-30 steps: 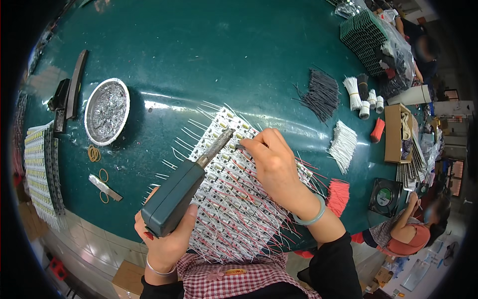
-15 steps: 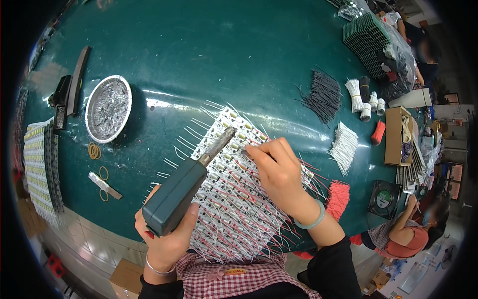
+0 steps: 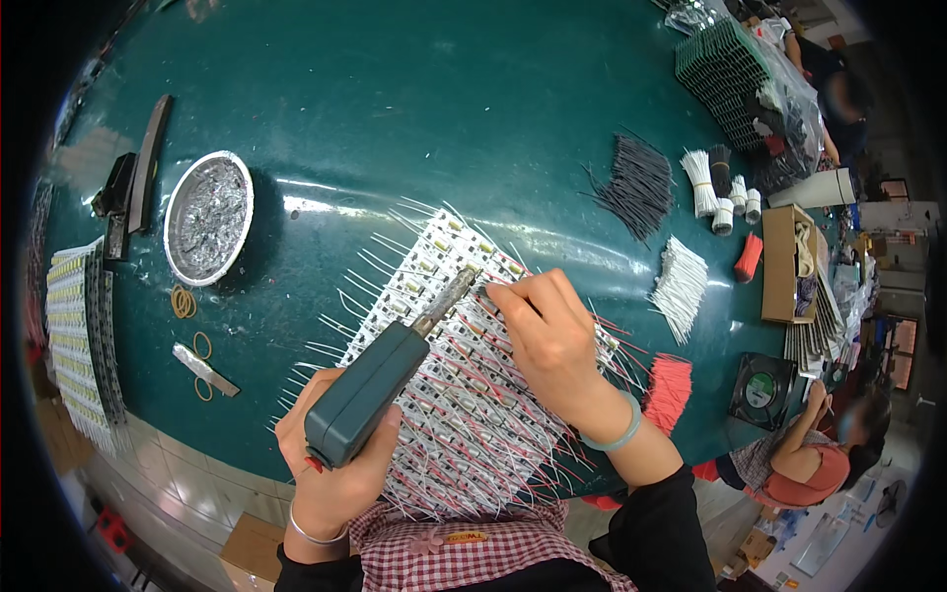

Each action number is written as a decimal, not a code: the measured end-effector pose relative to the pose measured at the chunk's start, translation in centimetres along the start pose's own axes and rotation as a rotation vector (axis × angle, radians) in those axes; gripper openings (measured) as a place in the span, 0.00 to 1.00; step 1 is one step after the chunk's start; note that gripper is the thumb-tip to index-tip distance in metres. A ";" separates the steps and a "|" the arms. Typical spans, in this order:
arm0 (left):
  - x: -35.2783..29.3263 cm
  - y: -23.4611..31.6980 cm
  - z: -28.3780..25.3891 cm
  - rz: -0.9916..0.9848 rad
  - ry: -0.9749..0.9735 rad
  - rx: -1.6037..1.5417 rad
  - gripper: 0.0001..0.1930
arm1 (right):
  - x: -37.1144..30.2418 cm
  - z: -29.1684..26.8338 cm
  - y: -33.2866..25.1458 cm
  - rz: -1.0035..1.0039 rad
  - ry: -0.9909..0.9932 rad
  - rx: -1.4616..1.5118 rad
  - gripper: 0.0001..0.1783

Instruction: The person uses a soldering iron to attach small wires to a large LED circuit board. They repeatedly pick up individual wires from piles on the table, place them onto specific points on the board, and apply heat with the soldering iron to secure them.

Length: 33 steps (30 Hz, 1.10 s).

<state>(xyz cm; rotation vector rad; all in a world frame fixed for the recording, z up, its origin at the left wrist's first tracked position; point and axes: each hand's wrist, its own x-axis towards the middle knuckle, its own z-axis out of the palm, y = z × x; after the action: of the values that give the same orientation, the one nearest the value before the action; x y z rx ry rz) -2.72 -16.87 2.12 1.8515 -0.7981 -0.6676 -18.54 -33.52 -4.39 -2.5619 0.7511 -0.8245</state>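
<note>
My left hand [image 3: 345,481] is closed around a dark green soldering gun [image 3: 365,395]. Its long metal tip points up and right, ending at a sheet of white circuit boards [image 3: 441,245] in front of me. Thin white wires stick out along the sheet's left side, and red and white wires lie over its lower and right parts. My right hand [image 3: 552,335] is pinched just right of the tip, low over the boards. Whatever is between its fingertips is too small to make out.
A white-rimmed bowl [image 3: 245,178] of silvery scraps stands left, near rubber bands [image 3: 183,302] and stacked board strips [image 3: 74,335]. Black wires [image 3: 636,187], white wires [image 3: 681,291] and red wires [image 3: 668,390] lie right. Beyond are a small fan [image 3: 760,393], a cardboard box [image 3: 779,266] and a seated person [image 3: 804,469].
The soldering gun and my left hand have shifted slightly right and down, and the tip sits lower on the boards, closer to my right fingertips. My right hand has hardly moved.
</note>
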 end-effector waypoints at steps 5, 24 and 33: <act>0.1 0.1 0.0 0.027 -0.027 0.057 0.11 | 0.1 0.1 0.2 -0.002 0.004 0.010 0.16; 0.3 -0.2 0.4 0.176 -0.008 0.105 0.08 | 0.0 0.4 0.5 -0.066 -0.003 -0.035 0.16; -0.3 -0.4 -0.3 0.133 0.035 0.055 0.12 | 0.1 0.4 0.4 -0.062 0.011 -0.038 0.16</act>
<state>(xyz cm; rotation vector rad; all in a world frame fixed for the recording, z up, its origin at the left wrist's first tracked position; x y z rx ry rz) -2.65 -16.37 1.92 1.8360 -0.9158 -0.5322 -18.35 -33.78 -4.87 -2.6281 0.7008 -0.8525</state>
